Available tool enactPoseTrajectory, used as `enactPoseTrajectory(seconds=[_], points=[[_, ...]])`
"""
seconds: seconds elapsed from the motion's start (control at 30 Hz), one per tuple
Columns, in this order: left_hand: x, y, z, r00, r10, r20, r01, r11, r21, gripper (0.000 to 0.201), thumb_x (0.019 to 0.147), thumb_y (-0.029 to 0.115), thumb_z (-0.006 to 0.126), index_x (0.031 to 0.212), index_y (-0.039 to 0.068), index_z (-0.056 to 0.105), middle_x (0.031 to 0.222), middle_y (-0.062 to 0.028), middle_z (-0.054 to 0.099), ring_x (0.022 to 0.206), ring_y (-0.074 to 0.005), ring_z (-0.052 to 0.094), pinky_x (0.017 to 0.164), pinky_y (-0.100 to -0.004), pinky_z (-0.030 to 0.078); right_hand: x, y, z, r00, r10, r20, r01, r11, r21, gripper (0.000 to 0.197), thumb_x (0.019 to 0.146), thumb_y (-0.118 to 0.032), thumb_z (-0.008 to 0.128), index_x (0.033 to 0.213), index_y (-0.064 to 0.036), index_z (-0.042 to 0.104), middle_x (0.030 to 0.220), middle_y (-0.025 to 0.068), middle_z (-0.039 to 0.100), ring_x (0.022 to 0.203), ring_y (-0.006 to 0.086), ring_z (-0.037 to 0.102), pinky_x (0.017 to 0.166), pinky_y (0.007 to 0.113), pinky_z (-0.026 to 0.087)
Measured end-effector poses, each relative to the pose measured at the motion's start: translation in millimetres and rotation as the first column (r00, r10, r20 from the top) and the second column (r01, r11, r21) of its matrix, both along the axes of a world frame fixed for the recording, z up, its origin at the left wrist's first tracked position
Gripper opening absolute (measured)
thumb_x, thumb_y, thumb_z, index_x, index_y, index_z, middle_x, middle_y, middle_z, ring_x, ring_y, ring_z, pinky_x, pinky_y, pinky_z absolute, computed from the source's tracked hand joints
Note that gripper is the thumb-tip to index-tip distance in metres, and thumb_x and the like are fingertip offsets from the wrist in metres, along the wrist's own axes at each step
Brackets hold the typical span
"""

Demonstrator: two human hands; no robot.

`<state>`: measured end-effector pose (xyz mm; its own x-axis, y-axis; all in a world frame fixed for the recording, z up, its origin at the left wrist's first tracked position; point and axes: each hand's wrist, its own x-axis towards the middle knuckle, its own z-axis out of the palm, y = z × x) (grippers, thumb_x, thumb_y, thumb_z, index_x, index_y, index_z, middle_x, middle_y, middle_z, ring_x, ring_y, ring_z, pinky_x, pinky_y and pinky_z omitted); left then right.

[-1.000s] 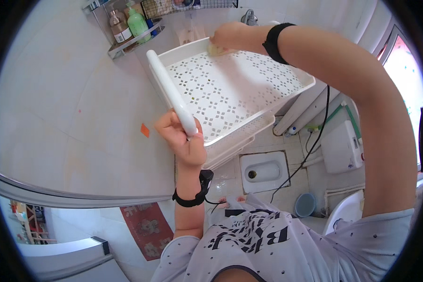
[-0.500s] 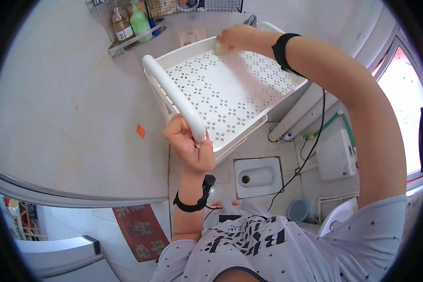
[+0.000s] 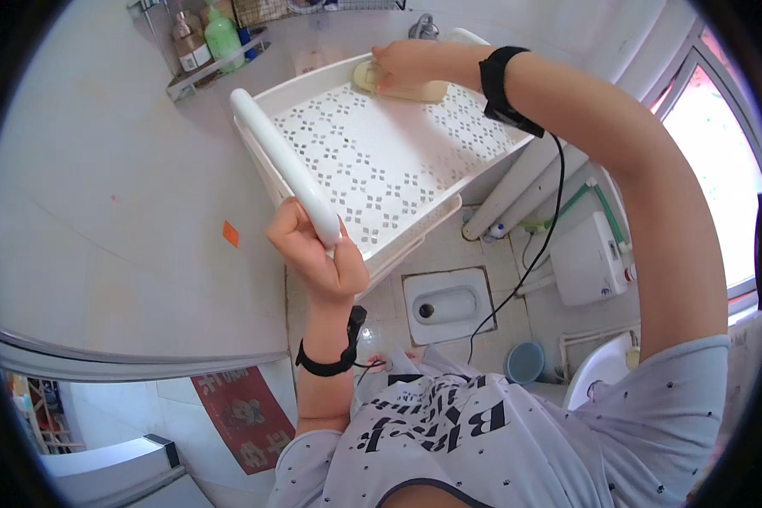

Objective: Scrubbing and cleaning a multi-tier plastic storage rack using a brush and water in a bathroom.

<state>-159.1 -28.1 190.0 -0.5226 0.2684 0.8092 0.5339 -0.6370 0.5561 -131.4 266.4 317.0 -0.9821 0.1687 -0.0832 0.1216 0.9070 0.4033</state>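
A white plastic cart's top tray [image 3: 372, 161], pierced with small diamond-shaped holes, fills the upper middle. My left hand [image 3: 320, 256] is wrapped round the near end of its thick white side handle [image 3: 284, 165]. Over the tray's far side, my right hand [image 3: 405, 63] presses a long, flat, pale yellow sponge [image 3: 425, 91] against the perforated surface. The sponge's two ends stick out from under the hand; its middle is covered by the fingers. Black straps circle both wrists, and a black cable hangs from the right one.
Bottles [image 3: 223, 39] stand on a corner shelf [image 3: 220, 64] at the upper left, near a wire basket [image 3: 313, 10]. Below the cart are a squat toilet [image 3: 453, 309], a blue bucket [image 3: 525, 361] and a white cistern [image 3: 582, 262]. White pipes [image 3: 516, 190] run beside the cart's right side.
My right hand has shifted a little left along the far side, and more of the sponge now shows, lying flat and lengthwise. My left hand keeps its hold on the handle. The whole view has shifted slightly.
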Motion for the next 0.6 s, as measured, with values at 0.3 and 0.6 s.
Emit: enactPoseTrajectory(seconds=[0.3,0.6], points=[[2,2,2,0.996,0.082,-0.040,-0.082,0.996,-0.014,0.041,0.067,-0.003,0.037,0.108,0.001,0.031,0.074,-0.0085,0.044,0.056,-0.0111,0.042,0.053,-0.0227,0.039,65,-71,10,0.906,-0.310,0.290,0.366,0.916,-0.163,0.075,0.090,-0.058,0.052,0.122,0.0102,0.046,0.101,0.0274,0.064,0.096,0.0396,0.063,0.085,0.045,0.049],[9,4,1,0.997,0.064,-0.038,-0.065,0.998,-0.019,0.041,0.067,-0.003,0.036,0.107,0.002,0.031,0.075,-0.0083,0.044,0.057,-0.0115,0.043,0.054,-0.0232,0.040,113,-33,-12,0.882,-0.444,0.155,0.469,0.806,-0.362,0.081,0.093,-0.062,0.040,0.132,0.0092,0.036,0.102,0.0304,0.063,0.097,0.0399,0.064,0.084,0.045,0.050]])
